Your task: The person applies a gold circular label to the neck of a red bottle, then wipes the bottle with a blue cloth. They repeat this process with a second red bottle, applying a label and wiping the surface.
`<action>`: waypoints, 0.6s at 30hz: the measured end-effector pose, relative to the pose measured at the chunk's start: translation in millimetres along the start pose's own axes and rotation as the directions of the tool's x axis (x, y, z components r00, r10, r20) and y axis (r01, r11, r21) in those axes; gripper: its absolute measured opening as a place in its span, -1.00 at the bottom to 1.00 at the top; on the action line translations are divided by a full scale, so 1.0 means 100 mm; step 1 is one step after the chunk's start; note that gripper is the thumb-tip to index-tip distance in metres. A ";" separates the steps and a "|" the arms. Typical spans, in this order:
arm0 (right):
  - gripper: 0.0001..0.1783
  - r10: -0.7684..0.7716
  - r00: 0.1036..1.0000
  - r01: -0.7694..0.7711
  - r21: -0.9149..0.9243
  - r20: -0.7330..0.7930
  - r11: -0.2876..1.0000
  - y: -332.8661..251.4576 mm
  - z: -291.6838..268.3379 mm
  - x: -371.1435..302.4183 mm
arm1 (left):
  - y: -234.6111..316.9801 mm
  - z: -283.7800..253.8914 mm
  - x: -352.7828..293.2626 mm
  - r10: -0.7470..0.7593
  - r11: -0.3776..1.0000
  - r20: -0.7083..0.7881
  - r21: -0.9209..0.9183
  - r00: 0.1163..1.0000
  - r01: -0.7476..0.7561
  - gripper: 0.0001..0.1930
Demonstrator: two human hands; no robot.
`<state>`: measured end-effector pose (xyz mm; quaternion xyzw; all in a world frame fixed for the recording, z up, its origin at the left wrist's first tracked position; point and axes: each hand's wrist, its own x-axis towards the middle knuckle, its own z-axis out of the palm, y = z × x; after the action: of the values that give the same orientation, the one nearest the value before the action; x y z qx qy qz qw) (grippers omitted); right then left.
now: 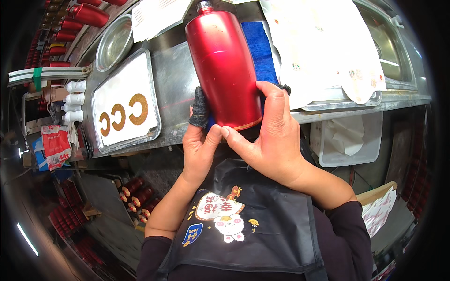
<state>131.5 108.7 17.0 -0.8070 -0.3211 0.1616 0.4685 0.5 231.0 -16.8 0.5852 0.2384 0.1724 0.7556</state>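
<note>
Metal worktop (173, 75) stretching behind it, a red bottle (225, 70) is held base toward the wearer, neck pointing away, as I view the bench remotely through the head camera. The left hand (197, 152) is curled around the lower left side, a dark cover on one finger; the right hand (274, 136) grips the opposite side, index finger bent along the edge. Both thumbs press in at the base, their tips nearly meeting. Just beyond the bottle I see a blue cloth (260, 51), with white sheets (323, 42) to its right. To the left, three gold crescent pieces (138, 108) rest on a white-lined tray (154, 86), near a metal bowl (112, 47). Farther out, I find more red bottles (89, 15) at upper left and a white bin (374, 138) holding paper, below the worktop.
</note>
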 end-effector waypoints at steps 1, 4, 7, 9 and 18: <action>-0.08 -0.014 1.000 0.014 0.017 -0.007 1.000 0.01 0.01 0.00 | 0.01 0.01 0.01 0.009 1.000 0.004 -0.006 1.000 -0.009 -0.46; -0.11 -0.066 0.997 0.068 0.036 -0.051 0.997 0.06 0.01 0.01 | 0.03 0.04 0.02 0.026 1.000 -0.024 0.016 0.999 -0.026 -0.46; -0.15 -0.093 0.994 0.096 0.050 -0.065 0.994 0.10 0.00 0.01 | 0.06 0.08 0.01 0.026 0.999 -0.061 0.025 0.998 -0.024 -0.50; -0.16 -0.103 0.993 0.107 0.065 -0.060 0.992 0.11 -0.02 0.02 | 0.07 0.10 0.01 0.017 1.000 -0.086 0.020 0.996 -0.016 -0.52; -0.21 -0.007 0.998 -0.002 0.171 0.057 0.985 0.07 -0.11 0.00 | 0.06 0.04 -0.14 0.112 0.962 -0.156 0.266 0.981 -0.068 -0.37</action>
<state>140.1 99.0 16.7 -0.7585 -0.3205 0.2111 0.5267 -9.2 221.5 -8.1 0.6723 0.2955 0.2234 0.6409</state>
